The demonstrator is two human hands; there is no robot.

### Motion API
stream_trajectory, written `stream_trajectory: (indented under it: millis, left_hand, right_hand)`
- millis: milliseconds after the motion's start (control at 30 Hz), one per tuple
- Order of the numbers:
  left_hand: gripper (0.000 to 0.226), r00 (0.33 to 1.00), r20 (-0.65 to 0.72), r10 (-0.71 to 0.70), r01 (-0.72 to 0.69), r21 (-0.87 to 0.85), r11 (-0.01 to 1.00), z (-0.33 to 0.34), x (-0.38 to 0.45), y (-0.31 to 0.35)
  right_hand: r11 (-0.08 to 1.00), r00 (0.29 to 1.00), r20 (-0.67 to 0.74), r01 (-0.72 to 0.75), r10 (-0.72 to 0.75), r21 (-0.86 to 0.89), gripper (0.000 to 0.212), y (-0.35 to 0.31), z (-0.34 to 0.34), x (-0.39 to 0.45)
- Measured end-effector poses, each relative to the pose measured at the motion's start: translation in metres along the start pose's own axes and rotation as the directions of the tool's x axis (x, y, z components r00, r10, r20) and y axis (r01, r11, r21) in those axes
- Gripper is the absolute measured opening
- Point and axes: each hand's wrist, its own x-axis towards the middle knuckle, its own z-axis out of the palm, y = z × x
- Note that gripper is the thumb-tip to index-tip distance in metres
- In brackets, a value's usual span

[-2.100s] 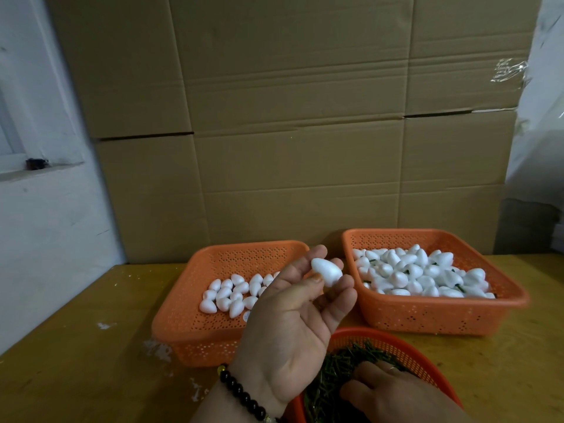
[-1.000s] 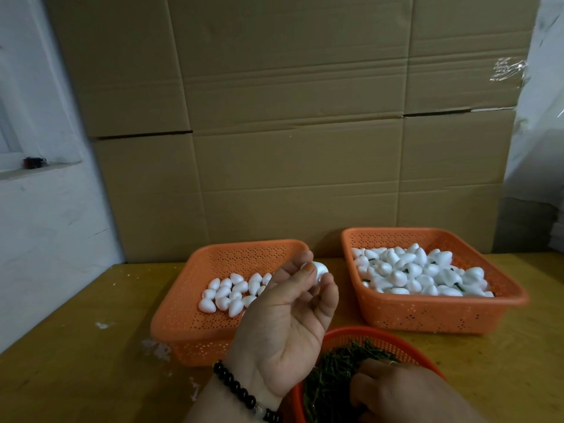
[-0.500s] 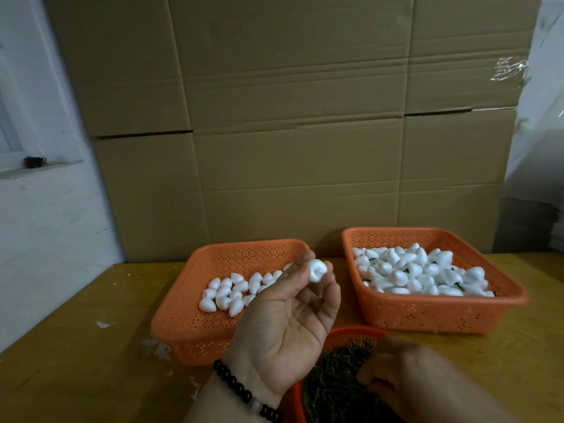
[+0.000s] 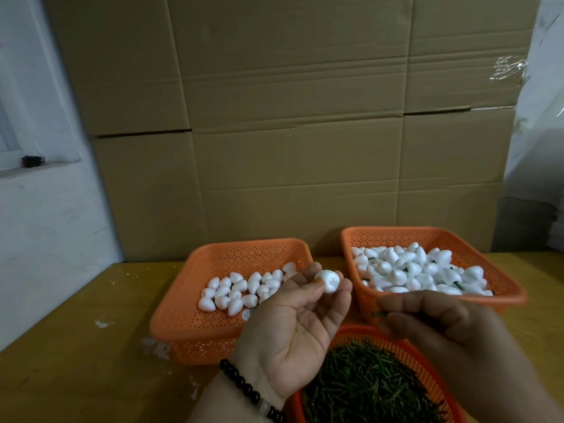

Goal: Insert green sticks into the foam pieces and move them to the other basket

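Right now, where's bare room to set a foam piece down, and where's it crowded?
Free: the back half of the left basket, behind its foam pieces; and the bare table left of that basket. Crowded: the right basket, heaped with pieces, and the round basket full of green sticks.

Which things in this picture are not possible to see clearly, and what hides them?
- Head view: right hand is motion-blurred; its fingertips hide whether they pinch a green stick.
- Round orange basket of green sticks: cut off by the bottom edge, partly behind both hands.
- Left orange square basket: left hand, holding the white foam piece, covers its right corner.
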Motion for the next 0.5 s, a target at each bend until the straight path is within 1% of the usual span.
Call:
stream_trajectory:
  millis: [67, 133, 200, 267, 300, 367, 433, 500]
  left_hand:
    - [0.039, 1.000, 0.002, -0.005, 0.005, 0.020, 1.000, 0.000, 0.000, -0.003]
    - [0.043, 1.000, -0.001, -0.009, 0.009, 0.050, 0.999, -0.001, 0.001, -0.007]
    - [0.047, 1.000, -0.001, -0.016, 0.016, 0.079, 0.997, -0.001, 0.001, -0.012]
    - [0.045, 1.000, 0.001, -0.024, 0.024, 0.088, 0.996, -0.001, 0.002, -0.015]
    - [0.042, 1.000, 0.002, -0.028, 0.028, 0.086, 0.996, -0.001, 0.001, -0.016]
    - [0.038, 1.000, 0.008, -0.031, 0.030, 0.087, 0.996, 0.000, 0.001, -0.018]
    - [0.038, 1.000, 0.009, -0.022, 0.021, 0.101, 0.995, 0.001, 0.001, -0.020]
    - [0.039, 1.000, 0.008, -0.019, 0.018, 0.123, 0.992, 0.001, 0.001, -0.023]
  right_hand:
    - [0.993, 0.998, -0.062, -0.010, 0.018, 0.116, 0.023, -0.005, 0.000, 0.000]
    - [0.990, 0.995, -0.100, 0.021, -0.007, 0.140, 0.019, -0.010, 0.001, 0.000]
    - [0.996, 0.986, -0.155, 0.077, -0.069, 0.049, 0.018, -0.010, 0.002, -0.002]
    - [0.977, 0.958, -0.214, 0.166, -0.192, -0.134, 0.012, -0.007, 0.002, -0.003]
    - [0.948, 0.937, -0.224, 0.216, -0.268, -0.233, 0.010, -0.005, 0.003, -0.003]
    - [0.864, 0.886, -0.216, 0.303, -0.411, -0.403, 0.018, -0.001, 0.004, -0.002]
    - [0.798, 0.844, -0.190, 0.366, -0.501, -0.478, 0.023, 0.000, 0.006, -0.002]
    - [0.784, 0.834, -0.172, 0.395, -0.525, -0.479, 0.023, 0.001, 0.008, -0.002]
